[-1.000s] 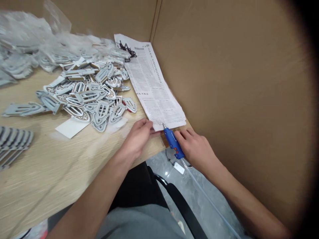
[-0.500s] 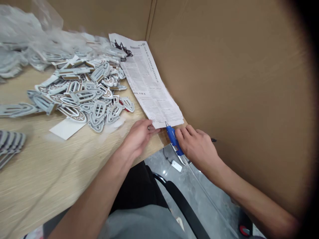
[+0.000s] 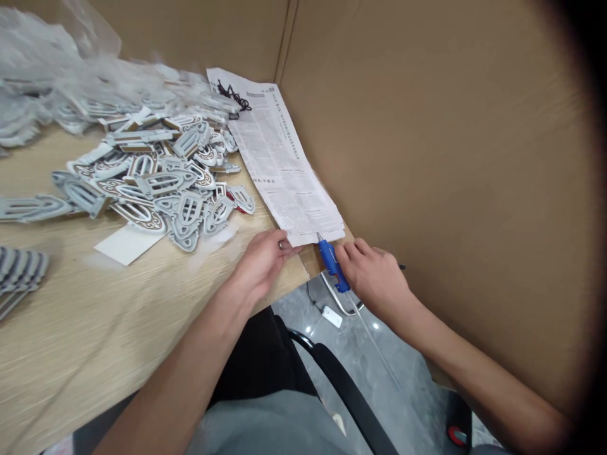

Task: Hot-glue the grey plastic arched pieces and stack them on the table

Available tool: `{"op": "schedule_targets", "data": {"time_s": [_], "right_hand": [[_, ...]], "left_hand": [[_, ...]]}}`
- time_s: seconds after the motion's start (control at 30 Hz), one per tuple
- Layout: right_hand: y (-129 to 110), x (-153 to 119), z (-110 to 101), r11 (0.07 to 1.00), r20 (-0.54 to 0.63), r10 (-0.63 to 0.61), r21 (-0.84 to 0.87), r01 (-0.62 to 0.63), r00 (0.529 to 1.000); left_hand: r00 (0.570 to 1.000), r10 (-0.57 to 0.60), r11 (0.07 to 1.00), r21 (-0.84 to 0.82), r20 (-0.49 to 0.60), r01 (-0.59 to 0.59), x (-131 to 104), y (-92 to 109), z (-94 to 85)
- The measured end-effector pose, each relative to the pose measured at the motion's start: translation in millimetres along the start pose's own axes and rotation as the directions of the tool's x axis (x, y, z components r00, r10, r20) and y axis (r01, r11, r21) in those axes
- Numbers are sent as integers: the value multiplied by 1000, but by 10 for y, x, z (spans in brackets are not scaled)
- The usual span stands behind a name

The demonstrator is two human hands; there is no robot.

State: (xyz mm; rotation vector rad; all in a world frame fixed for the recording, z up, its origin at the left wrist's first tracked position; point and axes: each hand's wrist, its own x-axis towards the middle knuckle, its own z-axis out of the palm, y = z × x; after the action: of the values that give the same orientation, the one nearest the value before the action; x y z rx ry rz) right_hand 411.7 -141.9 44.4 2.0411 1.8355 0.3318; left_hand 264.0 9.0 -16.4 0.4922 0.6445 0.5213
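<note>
My left hand is closed on the near edge of a printed newspaper sheet, with the thumb on top and the fingers partly under it. A ring shows on one finger. My right hand is wrapped round a blue glue gun, held just past the table's corner. Its metal tip lies over the newspaper's near edge; whether it touches the paper I cannot tell. A long clear glue stick sticks out of the gun's back end. A dark tangled cord rests on the newspaper's far end.
Many grey-white arched plastic pieces are heaped left of the newspaper, with clear plastic bags behind. A white card lies before the heap. A brown panel rises along the right. Below are a chair armrest and a white device.
The newspaper's near end has shifted slightly left and down. My right hand has moved a little left, and the glue gun's rear has tilted slightly. My left hand has barely moved.
</note>
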Motion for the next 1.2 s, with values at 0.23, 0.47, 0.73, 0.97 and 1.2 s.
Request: {"op": "schedule_targets", "data": {"time_s": [0.23,0.47,0.73,0.97,1.2], "right_hand": [[171,-201,-115,345,188,221,903,-257,957],[9,-234,190,-438,235,79,881,-178,969],[-191,-107,364,-622,333,137,762,-181,933],[-350,-55,464,-621,423,200,752,-220,883],[-378,-80,524,-380,388,308,887,-262,869]], "left_hand": [[1000,-3,1000,-4,19,3,18,-23,-32],[998,-37,999,-18,55,38,17,-24,-25],[996,-84,996,-26,25,85,9,-30,19],[996,-88,996,-11,30,88,4,-22,24],[998,-59,997,-55,14,60,19,-53,8]]}}
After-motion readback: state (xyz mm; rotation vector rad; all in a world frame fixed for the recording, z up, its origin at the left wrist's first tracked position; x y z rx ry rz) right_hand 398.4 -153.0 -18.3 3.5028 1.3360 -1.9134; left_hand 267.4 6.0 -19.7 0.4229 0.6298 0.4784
